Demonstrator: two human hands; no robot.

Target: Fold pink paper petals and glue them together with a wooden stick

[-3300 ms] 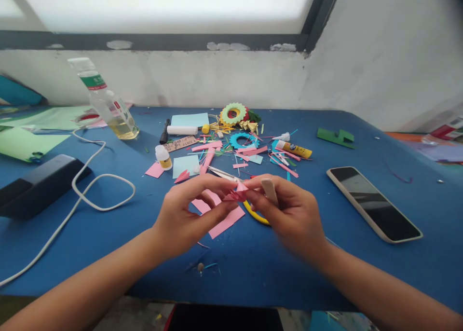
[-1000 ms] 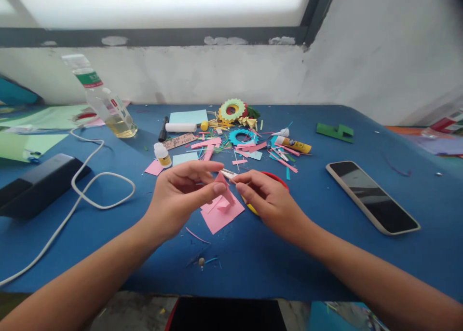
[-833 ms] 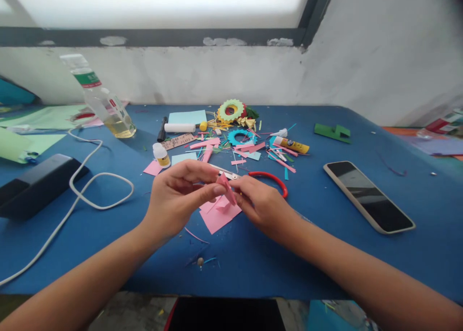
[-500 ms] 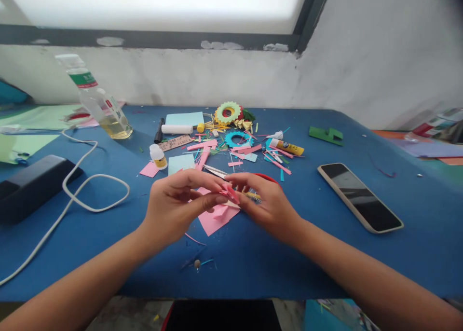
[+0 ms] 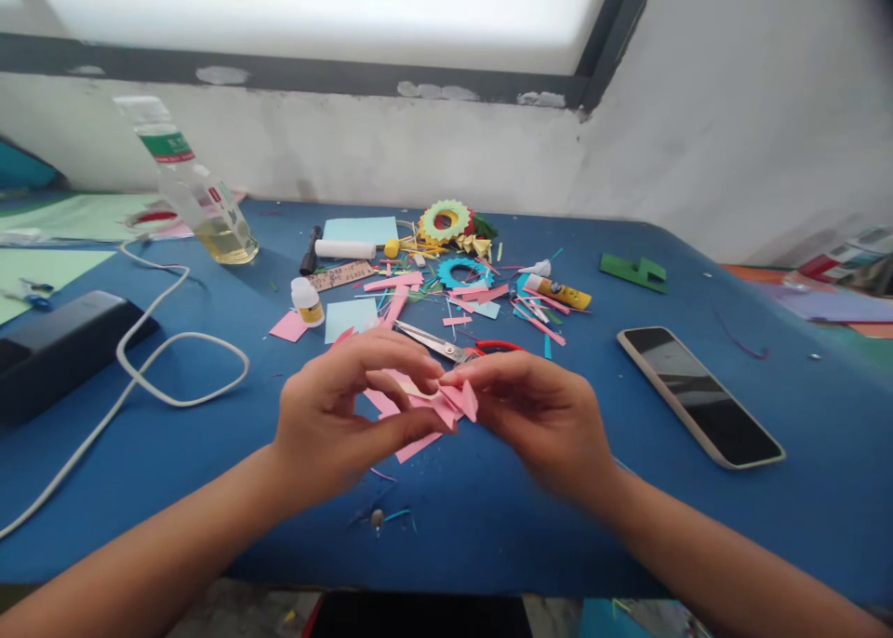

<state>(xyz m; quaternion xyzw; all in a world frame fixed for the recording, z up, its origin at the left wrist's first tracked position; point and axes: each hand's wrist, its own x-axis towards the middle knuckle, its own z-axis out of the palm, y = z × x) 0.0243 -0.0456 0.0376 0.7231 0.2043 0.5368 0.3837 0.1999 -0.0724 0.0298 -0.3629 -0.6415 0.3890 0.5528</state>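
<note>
Between both hands is a small folded piece of pink paper (image 5: 461,400), with pointed flaps at its right end. My left hand (image 5: 353,398) pinches its left side between thumb and fingers. My right hand (image 5: 540,410) is closed on its right side, and its fingertips are partly hidden. Just beyond the hands lie scissors (image 5: 438,342) with red handles, blades spread a little and pointing left. Beneath the hands, a flat pink sheet (image 5: 419,446) rests on the blue table (image 5: 502,536), mostly covered by my fingers.
Paper strips, a blue toothed ring (image 5: 463,273), a glue tube (image 5: 558,291) and a small white bottle (image 5: 307,302) lie beyond the hands. A phone (image 5: 701,396) is at right. On the left are a tilted clear bottle (image 5: 219,215), a white cable (image 5: 185,338) and a black box (image 5: 66,354).
Both hands have come slightly closer to me with the pink paper, which has turned and shows more of its folds. The scissors' red handles are more exposed now.
</note>
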